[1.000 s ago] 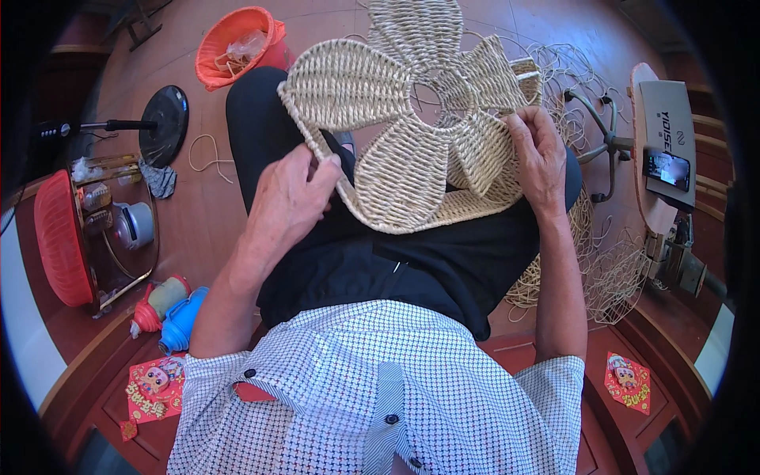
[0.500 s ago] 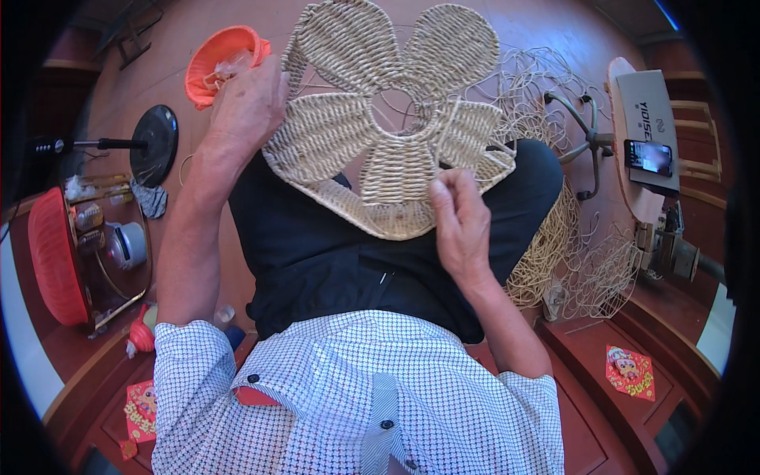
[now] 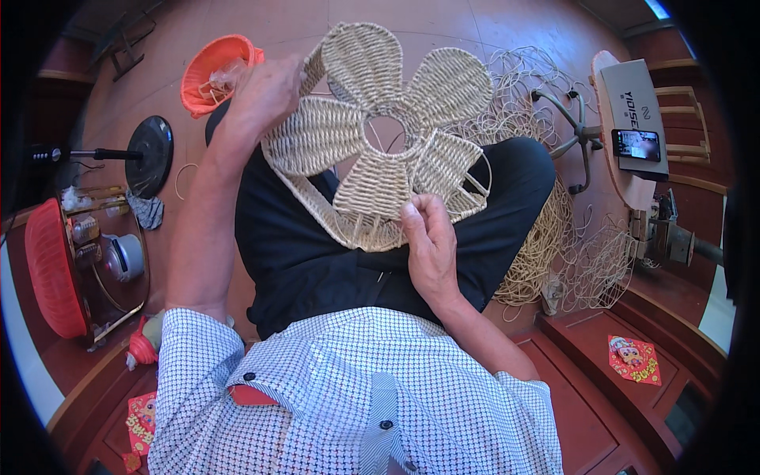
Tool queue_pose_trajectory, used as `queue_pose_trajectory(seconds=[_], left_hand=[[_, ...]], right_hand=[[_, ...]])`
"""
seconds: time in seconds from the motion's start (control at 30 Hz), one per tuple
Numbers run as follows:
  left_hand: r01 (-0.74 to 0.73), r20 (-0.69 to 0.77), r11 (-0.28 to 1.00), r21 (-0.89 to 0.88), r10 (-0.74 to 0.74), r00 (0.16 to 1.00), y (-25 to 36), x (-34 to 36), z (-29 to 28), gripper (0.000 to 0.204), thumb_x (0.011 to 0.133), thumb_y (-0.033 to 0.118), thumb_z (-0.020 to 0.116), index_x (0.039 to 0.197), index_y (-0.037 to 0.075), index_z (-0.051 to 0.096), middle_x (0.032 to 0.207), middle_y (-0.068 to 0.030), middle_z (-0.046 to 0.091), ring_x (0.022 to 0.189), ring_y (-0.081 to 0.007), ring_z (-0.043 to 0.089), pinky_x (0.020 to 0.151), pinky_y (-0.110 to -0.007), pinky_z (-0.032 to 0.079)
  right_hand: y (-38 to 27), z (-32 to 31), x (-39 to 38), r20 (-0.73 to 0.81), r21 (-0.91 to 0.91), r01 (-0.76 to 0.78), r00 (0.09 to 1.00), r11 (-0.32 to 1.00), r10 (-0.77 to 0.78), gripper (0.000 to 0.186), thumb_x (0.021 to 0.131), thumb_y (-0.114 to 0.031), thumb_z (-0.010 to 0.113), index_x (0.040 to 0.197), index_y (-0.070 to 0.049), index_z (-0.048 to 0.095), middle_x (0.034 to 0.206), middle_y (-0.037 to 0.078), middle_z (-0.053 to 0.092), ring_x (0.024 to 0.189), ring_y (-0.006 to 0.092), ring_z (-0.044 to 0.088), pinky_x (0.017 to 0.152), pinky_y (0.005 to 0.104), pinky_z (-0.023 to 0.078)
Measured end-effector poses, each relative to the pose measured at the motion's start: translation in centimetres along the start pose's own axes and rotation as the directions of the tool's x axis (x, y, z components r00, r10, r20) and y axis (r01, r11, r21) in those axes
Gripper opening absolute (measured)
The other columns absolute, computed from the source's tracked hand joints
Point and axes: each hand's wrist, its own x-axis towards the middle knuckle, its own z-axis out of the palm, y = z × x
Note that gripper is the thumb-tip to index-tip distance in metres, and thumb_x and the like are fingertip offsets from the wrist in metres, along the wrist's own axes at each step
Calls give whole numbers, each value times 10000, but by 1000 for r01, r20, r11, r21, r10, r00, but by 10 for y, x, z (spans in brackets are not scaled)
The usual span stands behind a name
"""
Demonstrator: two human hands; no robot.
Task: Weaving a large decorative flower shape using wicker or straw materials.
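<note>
A woven straw basket (image 3: 372, 186) with a five-petal flower face and a round hole in its middle rests on my lap, tilted. At its far left, my left hand (image 3: 267, 93) grips the rim; the fingertips are partly hidden behind the edge. My right hand (image 3: 431, 241) pinches the near petal's lower right edge between thumb and fingers. Below that petal, short upright strands join it to a curved woven band. On the right side, bare frame loops show beside a petal.
An orange basket (image 3: 194, 75) with a plastic bag stands beyond my left hand. Loose straw cord (image 3: 546, 245) is heaped right of my knee. A wheeled chair base (image 3: 584, 134) and a table with a cardboard box (image 3: 633, 99) and phone (image 3: 637, 146) are farther right. A round black stand base (image 3: 150, 156) is left.
The straw basket has come nearer to me and turned slightly clockwise. My right hand has moved left and nearer with it; my left hand has shifted a little right, keeping its grip.
</note>
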Motion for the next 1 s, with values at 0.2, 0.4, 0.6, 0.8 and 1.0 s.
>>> queue_pose_trajectory(seconds=[0.2,0.4,0.6,0.8,1.0], left_hand=[[11,-145,1000,-2,-11,989,1,-14,4,258,1107,310,642,1128,60,700,975,-201,795,979,-433,770,843,-579,572],[-158,-430,911,-380,-23,902,93,-64,-25,182,1089,243,677,1105,74,742,1006,-180,754,916,-410,727,814,-522,567],[150,210,503,-851,64,976,176,-115,-15,302,1114,249,677,1304,13,675,990,-182,786,900,-277,783,830,-405,602],[195,238,268,-943,139,961,173,-118,-12,385,1099,185,670,1446,35,597,855,-135,729,839,-275,782,791,-403,619],[237,280,536,-810,0,960,119,-142,-51,426,1088,69,632,1513,96,641,819,45,543,765,-62,536,737,-259,484]], right_hand=[[-3,-4,11,25,124,-19,1000,992,16,267,1163,-278,632,1115,-15,639,956,11,649,889,82,563,816,285,487],[-13,-3,18,49,419,-91,996,904,77,183,1156,-237,687,1202,-61,666,1030,-44,629,868,33,517,804,226,447],[-26,-7,21,81,676,-201,976,709,200,179,1144,-192,702,1243,-43,690,1151,12,717,1053,80,653,959,276,530],[-49,-26,17,187,682,-317,947,659,261,210,1186,-223,599,1301,-57,657,1150,47,720,1029,131,682,915,293,539],[-52,-62,30,180,696,-342,934,631,307,204,1214,-246,519,1211,-83,641,1147,63,740,1131,213,746,974,360,613]])
